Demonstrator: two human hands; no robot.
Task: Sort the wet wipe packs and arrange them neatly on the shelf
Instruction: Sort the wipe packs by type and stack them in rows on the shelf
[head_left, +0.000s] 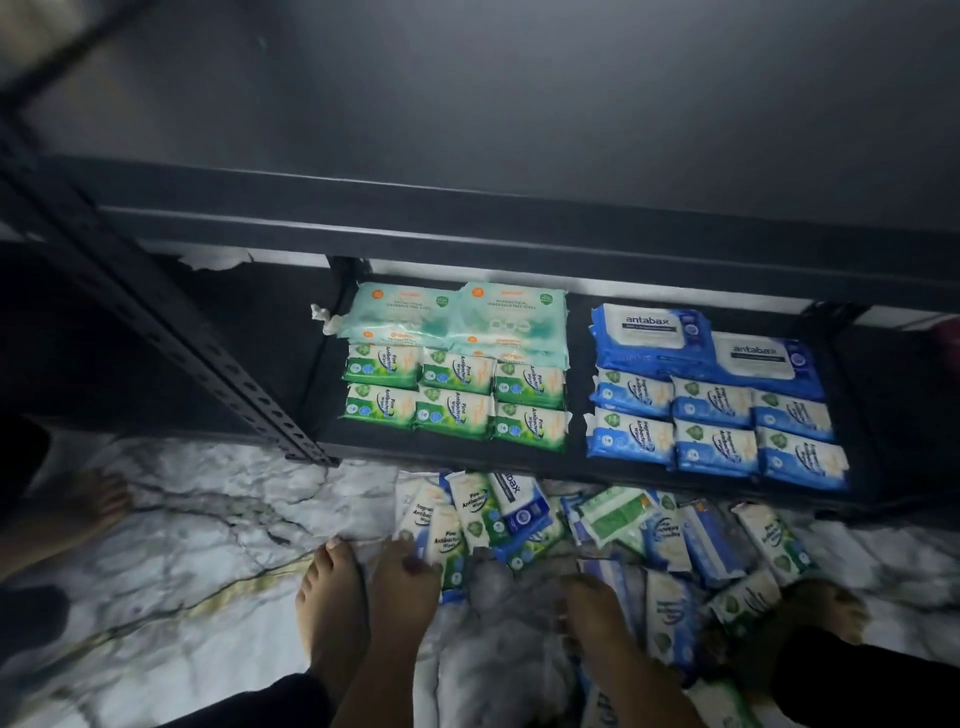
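On the bottom shelf (457, 457) the wet wipe packs lie sorted. Green Pine packs (452, 400) sit in two rows in front of pale teal packs (457, 317) on the left. Blue packs (717, 426) lie in front of blue antabax packs (701, 343) on the right. A mixed pile of packs (613, 525) lies on the floor below. My left hand (405, 566) reaches down to the pile's left end, its fingers curled at the edge of a white and blue pack (448, 545). My right hand (587, 592) is down on the middle of the pile, its fingers blurred.
A black perforated shelf post (208, 358) slants down at the left. The upper shelf beam (519, 223) overhangs the sorted packs. My bare feet (332, 597) stand on the marble floor beside the pile. Another person's foot (98, 499) is at the far left.
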